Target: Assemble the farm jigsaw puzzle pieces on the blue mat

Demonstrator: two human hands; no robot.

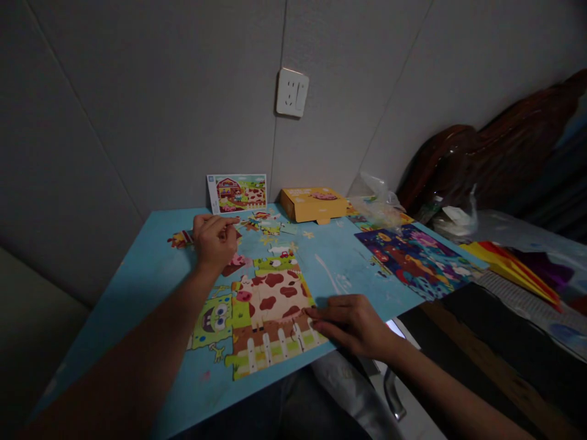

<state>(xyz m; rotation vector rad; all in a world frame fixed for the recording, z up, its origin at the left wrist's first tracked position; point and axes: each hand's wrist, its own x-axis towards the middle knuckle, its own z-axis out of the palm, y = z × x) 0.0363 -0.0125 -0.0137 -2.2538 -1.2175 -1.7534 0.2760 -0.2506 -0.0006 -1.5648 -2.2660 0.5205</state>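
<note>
Head view, left hand: I see my left hand [214, 239] at the far left part of the light blue table [147, 269], fingers curled narrow. The fingertips pinch a small loose jigsaw piece [232, 220]; most of it is hidden, so I cannot tell its picture.
Head view, right hand: my right hand [353, 324] lies flat near the front edge of the table, fingers stretched and close together. The fingertips press on the right lower edge of the half-built cardboard cow puzzle [270, 311].
Head view, puzzle: the cow puzzle lies between my two hands, with brown spots, a white fence and green grass. It is flat on the table.
Head view, loose pieces: several small colourful pieces [268, 227] lie beyond the puzzle, just beside my left hand.
Head view, reference card: a small farm picture card [237, 193] leans on the grey wall.
Head view, box: a flat yellow cardboard box [313, 203] sits at the far edge.
Head view, second puzzle: a dark blue finished puzzle [415, 260] lies well apart on the right.
Head view, wall: a white wall socket [292, 92] is above the box.
</note>
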